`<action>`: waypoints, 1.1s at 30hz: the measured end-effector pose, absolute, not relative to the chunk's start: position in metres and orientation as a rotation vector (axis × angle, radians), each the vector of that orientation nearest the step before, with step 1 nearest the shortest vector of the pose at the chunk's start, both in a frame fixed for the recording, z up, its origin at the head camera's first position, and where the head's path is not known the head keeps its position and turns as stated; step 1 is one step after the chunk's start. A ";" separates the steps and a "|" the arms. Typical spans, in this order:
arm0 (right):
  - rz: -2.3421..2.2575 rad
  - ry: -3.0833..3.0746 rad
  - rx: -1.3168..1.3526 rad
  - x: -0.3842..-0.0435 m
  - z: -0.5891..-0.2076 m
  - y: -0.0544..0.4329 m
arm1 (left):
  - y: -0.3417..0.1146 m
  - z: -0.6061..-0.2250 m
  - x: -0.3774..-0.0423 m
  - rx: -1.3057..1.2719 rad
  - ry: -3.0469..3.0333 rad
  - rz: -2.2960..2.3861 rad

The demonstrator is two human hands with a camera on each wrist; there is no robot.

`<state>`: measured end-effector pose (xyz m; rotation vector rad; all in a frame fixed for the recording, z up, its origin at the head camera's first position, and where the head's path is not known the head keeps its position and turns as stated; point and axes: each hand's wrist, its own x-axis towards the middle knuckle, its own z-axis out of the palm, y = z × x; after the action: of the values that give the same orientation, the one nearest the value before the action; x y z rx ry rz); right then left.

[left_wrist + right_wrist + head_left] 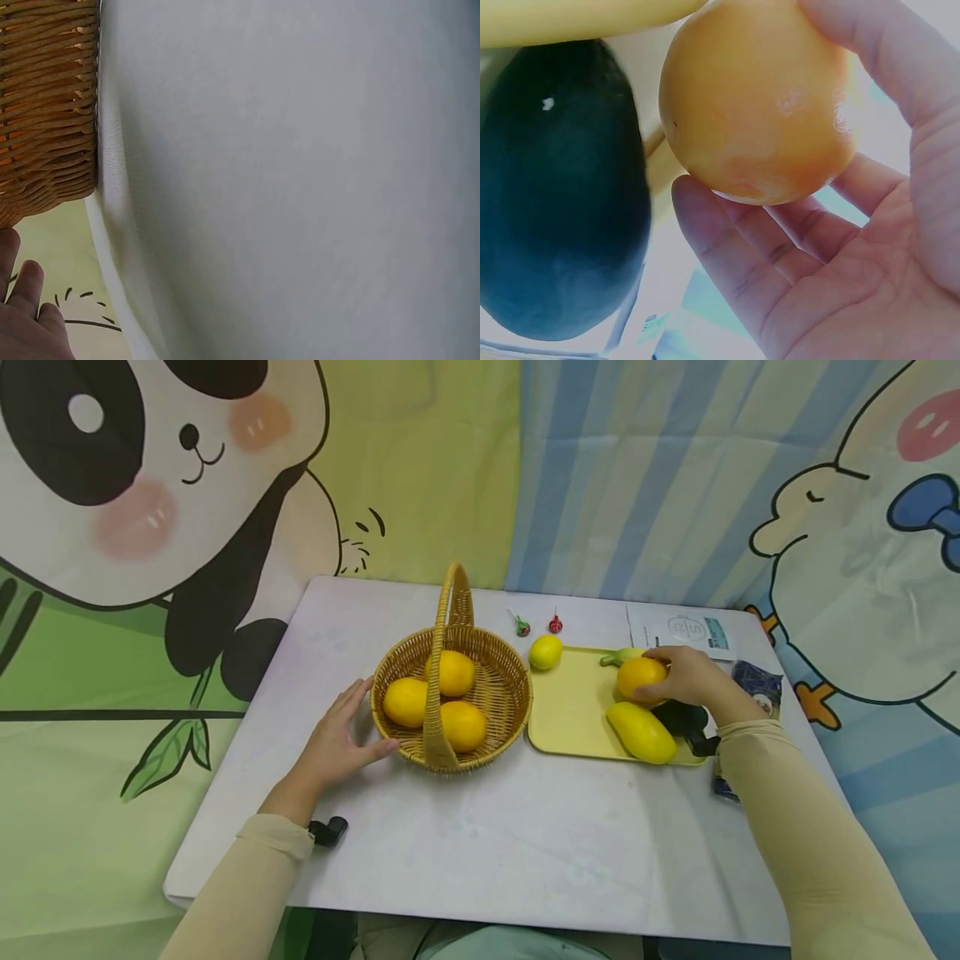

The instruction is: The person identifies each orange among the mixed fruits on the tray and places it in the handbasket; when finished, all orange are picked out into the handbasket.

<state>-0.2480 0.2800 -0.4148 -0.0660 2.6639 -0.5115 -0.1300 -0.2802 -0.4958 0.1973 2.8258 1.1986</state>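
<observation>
My right hand point(686, 678) grips an orange point(641, 679) over the pale yellow tray point(566, 710); the right wrist view shows thumb and fingers around the orange point(757, 105). Beside it on the tray lie a yellow mango point(642, 732) and a dark green avocado-like fruit point(562, 195), partly hidden by the hand in the head view. A green stem end point(619, 657) pokes out behind the orange. My left hand point(337, 739) rests with spread fingers against the side of a wicker basket point(498, 752). Three oranges point(463, 727) sit inside the basket, under its tall handle.
A lemon point(545, 652) lies at the tray's back left corner. Behind are a green lollipop point(522, 627) and a red lollipop point(555, 624). A printed sheet point(678, 631) lies at the back right, and a dark packet point(757, 685) right of the tray.
</observation>
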 end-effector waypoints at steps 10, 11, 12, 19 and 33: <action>-0.515 2.674 -0.120 -0.247 -0.404 0.271 | -0.280 -0.495 -0.129 0.191 2.819 1.193; -0.520 2.672 -0.128 -0.247 -0.403 0.270 | -0.280 -0.495 -0.129 0.191 2.820 1.192; -0.521 2.673 -0.138 -0.247 -0.403 0.270 | -0.280 -0.495 -0.129 0.191 2.819 1.190; -0.569 2.678 -0.150 -0.245 -0.399 0.262 | -0.279 -0.497 -0.129 0.187 2.816 1.194; -0.673 2.693 -0.250 -0.239 -0.376 0.229 | -0.280 -0.494 -0.128 0.194 2.829 1.185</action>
<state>-0.2388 0.2288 -0.3764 -0.2496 2.6926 -0.6728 -0.1284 -0.2795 -0.4944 0.1942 2.8286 1.1849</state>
